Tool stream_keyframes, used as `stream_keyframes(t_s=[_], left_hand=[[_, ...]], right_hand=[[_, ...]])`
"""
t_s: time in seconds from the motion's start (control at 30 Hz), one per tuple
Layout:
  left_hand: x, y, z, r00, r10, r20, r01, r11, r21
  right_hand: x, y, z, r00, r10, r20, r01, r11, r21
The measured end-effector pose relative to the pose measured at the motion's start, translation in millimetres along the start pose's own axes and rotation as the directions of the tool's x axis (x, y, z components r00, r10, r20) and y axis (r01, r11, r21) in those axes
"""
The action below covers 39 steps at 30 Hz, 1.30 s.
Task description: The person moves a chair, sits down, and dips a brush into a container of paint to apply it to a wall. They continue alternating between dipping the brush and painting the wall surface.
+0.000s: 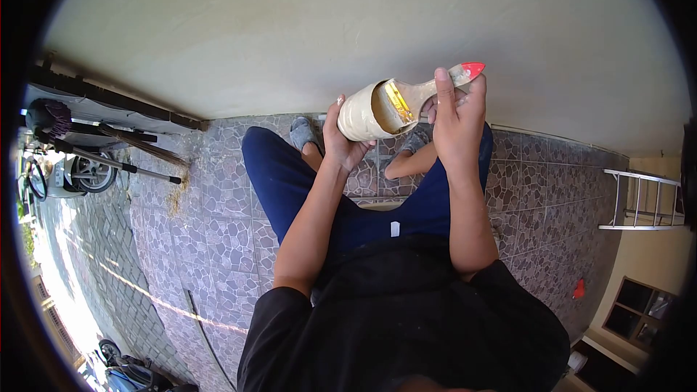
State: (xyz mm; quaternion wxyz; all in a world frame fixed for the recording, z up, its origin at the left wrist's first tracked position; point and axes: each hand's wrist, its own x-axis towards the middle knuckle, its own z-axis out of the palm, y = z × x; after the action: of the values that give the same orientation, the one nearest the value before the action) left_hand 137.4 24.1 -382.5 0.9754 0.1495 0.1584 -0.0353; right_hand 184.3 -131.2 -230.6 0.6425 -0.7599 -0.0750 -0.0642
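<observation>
- Your left hand (340, 139) is wrapped around the cream-coated container (357, 115), held in front of the wall (348, 43), above the floor between your knees.
- The container lies tilted, its mouth turned towards your right hand (459, 127).
- Your right hand is closed on the handle of the wide brush (421, 94), thumb along it; the red tip (473, 70) sticks out beyond the grip.
- The brush's yellow label (399, 104) sits at the container's mouth; the bristles seem to be inside, out of sight, and you cannot tell how much the container holds.
- The step in hand looks like working the brush inside the container.
- By that reading, your next move calls for a steady left hold, no further tipping of the mouth, and drawing the brush out along the container's length, wiping any excess on the rim.
</observation>
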Motion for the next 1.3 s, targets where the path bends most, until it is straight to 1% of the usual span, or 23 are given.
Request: stream_keyframes(t_s=[0.03, 0.13, 0.27, 0.33, 0.47, 0.53, 0.57, 0.63, 0.67, 0.73, 0.77, 0.83, 0.87, 0.93, 1.07, 1.13, 1.17, 1.23, 1.27, 1.3], left_hand=[[-0.1, -0.3, -0.5, 1.000, -0.001, 0.007, 0.001, 1.000, 0.000], [-1.3, -0.5, 0.5, 1.000, 0.002, -0.015, -0.001, 0.999, 0.033], [-1.5, -0.1, 1.3, 1.000, 0.002, 0.013, -0.002, 1.000, -0.016], [-1.4, -0.8, 0.3, 0.999, -0.013, 0.034, 0.013, 1.000, 0.002], [-0.6, -3.6, 1.5, 0.999, -0.018, 0.036, 0.017, 1.000, 0.018], [0.1, -4.2, 2.4, 0.999, -0.017, 0.029, 0.016, 0.999, 0.033], [-0.4, -4.8, 2.7, 0.999, -0.017, 0.032, 0.016, 0.999, 0.033], [-1.1, -4.6, 3.6, 1.000, -0.003, 0.013, 0.003, 0.999, 0.047], [-1.6, -4.4, 3.8, 1.000, -0.003, 0.015, 0.002, 0.999, 0.048], [-1.6, -4.5, 2.8, 1.000, 0.004, 0.024, -0.005, 0.999, 0.048], [-1.3, -4.4, 2.2, 1.000, 0.004, 0.026, -0.005, 0.999, 0.047], [-0.8, -3.7, 2.0, 0.998, 0.014, 0.057, -0.017, 0.999, 0.047], [-0.7, -3.6, 1.6, 0.998, 0.015, 0.056, -0.017, 0.999, 0.046], [-0.9, -3.6, 1.0, 1.000, 0.006, 0.026, -0.007, 0.999, 0.034], [-1.3, -4.5, 3.2, 0.999, 0.009, 0.047, -0.011, 0.999, 0.044], [-4.4, -4.8, 11.8, 1.000, 0.021, -0.016, -0.020, 0.997, 0.076], [-4.4, -5.2, 12.1, 1.000, 0.021, -0.014, -0.020, 0.997, 0.076], [-3.8, -5.3, 11.2, 1.000, 0.000, 0.009, -0.001, 0.997, 0.081], [-3.5, -5.7, 10.8, 1.000, -0.001, 0.010, 0.000, 0.997, 0.082], [-3.0, -6.2, 10.1, 1.000, -0.001, -0.010, 0.002, 0.996, 0.092]], right_hand=[[1.6, 1.6, -3.4, 1.000, -0.007, 0.003, 0.007, 1.000, -0.001], [6.8, 4.1, -12.9, 0.989, 0.088, 0.118, -0.104, 0.985, 0.137], [5.4, 0.7, -21.1, 0.982, 0.107, 0.154, -0.132, 0.979, 0.157], [5.5, 0.3, -29.2, 0.946, 0.147, 0.289, -0.178, 0.981, 0.082], [-4.5, -5.3, -24.4, 0.963, 0.089, 0.253, -0.117, 0.989, 0.096], [-8.0, -4.3, -21.5, 0.985, -0.035, 0.171, 0.053, 0.993, -0.101], [-8.6, -5.2, -21.4, 0.985, -0.037, 0.171, 0.055, 0.993, -0.102], [-7.6, -7.6, -20.7, 0.986, -0.120, 0.118, 0.138, 0.978, -0.159], [-6.7, -6.9, -21.5, 0.986, -0.122, 0.117, 0.140, 0.977, -0.160], [-4.1, -4.6, -26.2, 0.985, -0.035, 0.168, 0.049, 0.996, -0.079], [-2.8, -5.6, -28.4, 0.985, -0.036, 0.167, 0.050, 0.996, -0.080], [1.1, -9.3, -32.6, 0.970, 0.032, 0.243, -0.046, 0.998, 0.052], [3.1, -9.5, -36.6, 0.969, 0.032, 0.244, -0.046, 0.998, 0.051], [6.0, -10.2, -43.3, 0.950, 0.074, 0.304, -0.082, 0.997, 0.011], [5.3, -15.4, -46.5, 0.933, 0.060, 0.356, -0.079, 0.996, 0.040], [5.2, -13.8, -48.8, 0.914, 0.062, 0.400, -0.084, 0.996, 0.038], [4.1, -15.0, -49.3, 0.915, 0.062, 0.399, -0.083, 0.996, 0.037], [-1.0, -18.3, -48.2, 0.929, 0.068, 0.363, -0.050, 0.997, -0.058], [-3.7, -18.0, -46.4, 0.930, 0.067, 0.361, -0.050, 0.997, -0.058], [-6.6, -17.5, -43.4, 0.948, 0.059, 0.312, -0.057, 0.998, -0.015]])
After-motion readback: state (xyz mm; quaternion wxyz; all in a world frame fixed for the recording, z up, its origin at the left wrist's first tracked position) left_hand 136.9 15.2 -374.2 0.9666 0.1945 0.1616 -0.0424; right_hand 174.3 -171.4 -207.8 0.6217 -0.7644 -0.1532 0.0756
